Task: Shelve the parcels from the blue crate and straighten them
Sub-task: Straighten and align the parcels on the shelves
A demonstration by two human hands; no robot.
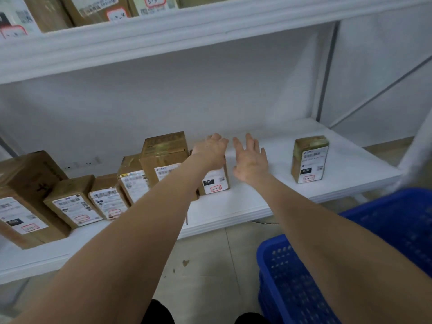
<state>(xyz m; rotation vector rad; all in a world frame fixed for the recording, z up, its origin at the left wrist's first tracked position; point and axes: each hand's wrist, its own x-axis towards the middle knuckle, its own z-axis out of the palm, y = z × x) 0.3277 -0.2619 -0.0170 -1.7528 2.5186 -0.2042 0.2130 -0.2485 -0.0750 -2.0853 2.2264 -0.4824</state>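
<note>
The blue crate [350, 265] is sitting nearest, low on the right, on the tiled floor [210, 265]; its inside is not showing. Two bare forearms are stretching from the near edge toward the white lower shelf [245, 206]. Along the left part of that shelf a row of brown parcels [74, 202] is standing upright, printed labels facing near, running right to a taller parcel [163, 150]. Just right of it a small parcel [215, 182] with a black "010" tag is standing at the end of the row. The left grip [210, 149] is lying over its top, and I cannot tell whether it is grasping the parcel or only resting there. The right grip [250, 160] is hovering just beside that parcel on its right, released, its fingers [250, 141] spreading straight over bare shelf. Well apart to the right a lone parcel [309, 160] is standing upright. Farther up, the upper shelf [163, 40] is carrying more boxes [98, 10].
</note>
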